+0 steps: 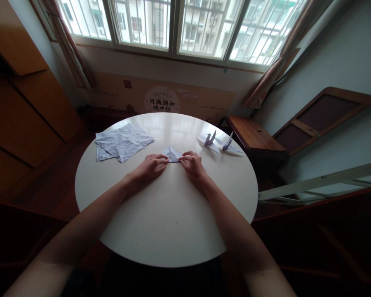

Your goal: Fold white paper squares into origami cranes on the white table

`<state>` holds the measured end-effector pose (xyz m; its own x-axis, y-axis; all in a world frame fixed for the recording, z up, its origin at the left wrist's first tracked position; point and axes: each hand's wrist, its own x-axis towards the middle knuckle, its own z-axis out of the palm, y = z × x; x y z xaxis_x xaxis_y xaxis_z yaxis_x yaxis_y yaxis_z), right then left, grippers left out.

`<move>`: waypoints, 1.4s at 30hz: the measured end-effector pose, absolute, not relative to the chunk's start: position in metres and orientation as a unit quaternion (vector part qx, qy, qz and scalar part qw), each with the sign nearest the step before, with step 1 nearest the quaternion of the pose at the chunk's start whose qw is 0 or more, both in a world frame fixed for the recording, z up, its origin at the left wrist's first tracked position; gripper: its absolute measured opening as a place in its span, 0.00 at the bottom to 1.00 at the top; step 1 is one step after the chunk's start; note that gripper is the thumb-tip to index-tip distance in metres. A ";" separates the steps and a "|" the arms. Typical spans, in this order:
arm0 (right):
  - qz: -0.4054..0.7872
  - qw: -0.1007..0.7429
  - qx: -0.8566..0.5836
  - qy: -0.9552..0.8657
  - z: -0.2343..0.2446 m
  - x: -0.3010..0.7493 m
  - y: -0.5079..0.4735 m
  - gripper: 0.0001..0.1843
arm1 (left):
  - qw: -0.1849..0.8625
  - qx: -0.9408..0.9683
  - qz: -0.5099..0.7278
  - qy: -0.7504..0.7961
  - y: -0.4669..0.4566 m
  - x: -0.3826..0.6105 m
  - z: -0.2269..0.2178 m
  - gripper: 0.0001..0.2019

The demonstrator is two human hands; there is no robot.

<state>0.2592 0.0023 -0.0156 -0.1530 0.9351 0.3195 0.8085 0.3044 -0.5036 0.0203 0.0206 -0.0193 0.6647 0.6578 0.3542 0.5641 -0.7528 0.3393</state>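
A small piece of folded paper (172,154), pale and roughly triangular, lies on the white round table (173,222) between my two hands. My left hand (153,166) pinches its left corner, the fingers closed together. On the opposite side, my right hand (191,163) grips the right corner between thumb and fingers. Both hands rest low at the tabletop. Parts of the paper's edges are hidden under my fingertips.
Creased paper sheets (123,140) lie in an overlapping pile at the table's back left. Two folded paper cranes, one crane (209,142) and another crane (228,143), stand at the back right. A wooden stool (255,134) sits beyond the table's right edge.
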 end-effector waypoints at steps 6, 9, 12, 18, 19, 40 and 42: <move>0.116 0.230 -0.522 -0.813 -0.015 0.255 -0.003 0.21 | 0.086 0.917 0.216 0.325 0.015 0.020 -0.014 0.16; 0.118 0.199 -0.526 -0.819 -0.013 0.255 -0.006 0.23 | 0.086 0.918 0.213 0.324 0.015 0.020 -0.014 0.17; 0.123 0.191 -0.528 -0.819 -0.012 0.255 -0.006 0.23 | 0.085 0.919 0.215 0.319 0.017 0.018 -0.015 0.17; 0.123 0.178 -0.534 -0.817 -0.010 0.254 -0.007 0.24 | 0.094 0.917 0.214 0.323 0.017 0.017 -0.015 0.17; 0.125 0.176 -0.535 -0.817 -0.009 0.253 -0.008 0.24 | 0.094 0.917 0.213 0.324 0.017 0.017 -0.014 0.17; 0.133 0.172 -0.536 -0.816 -0.007 0.253 -0.009 0.24 | 0.095 0.920 0.186 0.332 0.015 0.019 -0.011 0.18; 0.134 0.170 -0.535 -0.816 -0.007 0.253 -0.009 0.24 | 0.095 0.920 0.185 0.333 0.016 0.018 -0.012 0.18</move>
